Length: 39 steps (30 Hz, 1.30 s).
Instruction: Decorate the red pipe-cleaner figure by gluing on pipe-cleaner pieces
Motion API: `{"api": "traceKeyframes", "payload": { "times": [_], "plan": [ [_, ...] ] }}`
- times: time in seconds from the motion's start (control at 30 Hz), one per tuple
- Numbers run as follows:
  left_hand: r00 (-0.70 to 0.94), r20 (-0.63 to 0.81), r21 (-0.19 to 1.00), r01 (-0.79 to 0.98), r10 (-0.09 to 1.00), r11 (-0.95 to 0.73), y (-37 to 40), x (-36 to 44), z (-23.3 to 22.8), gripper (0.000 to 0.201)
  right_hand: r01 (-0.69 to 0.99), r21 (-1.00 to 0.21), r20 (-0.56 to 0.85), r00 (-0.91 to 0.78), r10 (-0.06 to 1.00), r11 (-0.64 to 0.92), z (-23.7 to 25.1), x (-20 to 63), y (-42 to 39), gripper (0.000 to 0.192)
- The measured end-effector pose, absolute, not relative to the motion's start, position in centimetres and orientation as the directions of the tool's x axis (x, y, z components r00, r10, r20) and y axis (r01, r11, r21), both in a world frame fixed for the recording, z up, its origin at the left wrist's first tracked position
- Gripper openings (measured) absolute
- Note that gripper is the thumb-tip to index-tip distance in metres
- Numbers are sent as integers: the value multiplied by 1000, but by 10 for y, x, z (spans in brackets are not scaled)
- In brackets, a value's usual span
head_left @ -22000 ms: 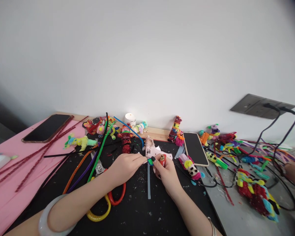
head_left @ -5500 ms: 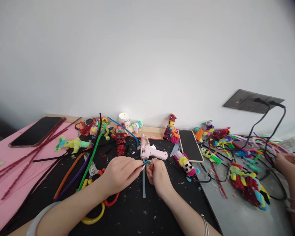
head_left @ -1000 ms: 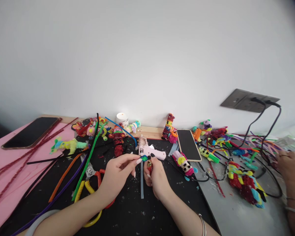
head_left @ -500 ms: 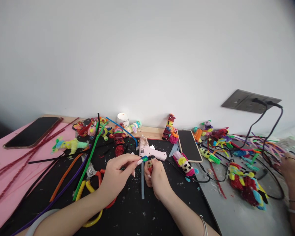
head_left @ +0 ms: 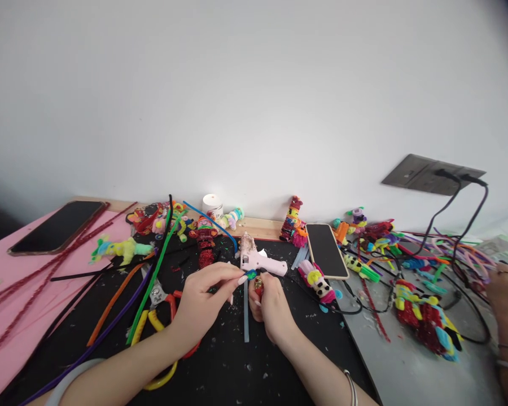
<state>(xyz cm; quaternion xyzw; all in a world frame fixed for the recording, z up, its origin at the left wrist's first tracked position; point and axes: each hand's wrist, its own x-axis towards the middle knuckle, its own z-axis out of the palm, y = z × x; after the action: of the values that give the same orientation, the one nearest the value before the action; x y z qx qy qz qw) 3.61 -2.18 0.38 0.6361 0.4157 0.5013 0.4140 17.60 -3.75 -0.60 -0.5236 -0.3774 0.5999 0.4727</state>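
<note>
Between the thumb and fingertips of my left hand [head_left: 211, 290] is a small blue-green fuzzy piece [head_left: 251, 274]. My right hand [head_left: 275, 307] is wrapped round a red lighter [head_left: 258, 287], its metal top facing the small piece close by. I cannot make out a flame. Just beyond my hands a pale pink glue gun [head_left: 265, 261] lies on the black mat [head_left: 237, 378]. A translucent glue stick [head_left: 246, 321] runs toward me from between my hands. Scissors [head_left: 169, 310] with red and yellow handles lie partly under my left forearm.
Pipe cleaners [head_left: 150, 287] and a dark phone [head_left: 59, 227] lie at left. A pale-framed phone [head_left: 327, 251], pipe-cleaner figures [head_left: 425, 321] and black cables [head_left: 482, 316] are at right. Another person's hand [head_left: 506, 296] is at the right edge. Behind stand a white cup [head_left: 212, 206] and the wall.
</note>
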Motion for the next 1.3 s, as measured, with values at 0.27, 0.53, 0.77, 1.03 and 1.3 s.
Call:
{"api": "traceKeyframes", "payload": {
  "times": [0.27,0.53,0.77,1.03,1.3],
  "plan": [
    [86,44,998,-55,995,-39,-10,37,7,13,-232,-938,-270,28,963,-256,-12,183,-36,51],
    [127,-193,843,-487,973,231,6,33,7,21,215,-957,231,173,957,192,-6,194,-35,11],
    [153,-85,940,-314,985,130,16,23,18,24,485,-831,338,53,939,272,-10,188,-34,26],
    [261,54,986,136,964,-92,29,-8,40,22,682,-539,479,-235,846,494,-9,184,-37,35],
    [402,-38,904,404,915,-140,33,-44,32,25,650,-519,416,-375,829,555,0,174,-46,59]
  ]
}}
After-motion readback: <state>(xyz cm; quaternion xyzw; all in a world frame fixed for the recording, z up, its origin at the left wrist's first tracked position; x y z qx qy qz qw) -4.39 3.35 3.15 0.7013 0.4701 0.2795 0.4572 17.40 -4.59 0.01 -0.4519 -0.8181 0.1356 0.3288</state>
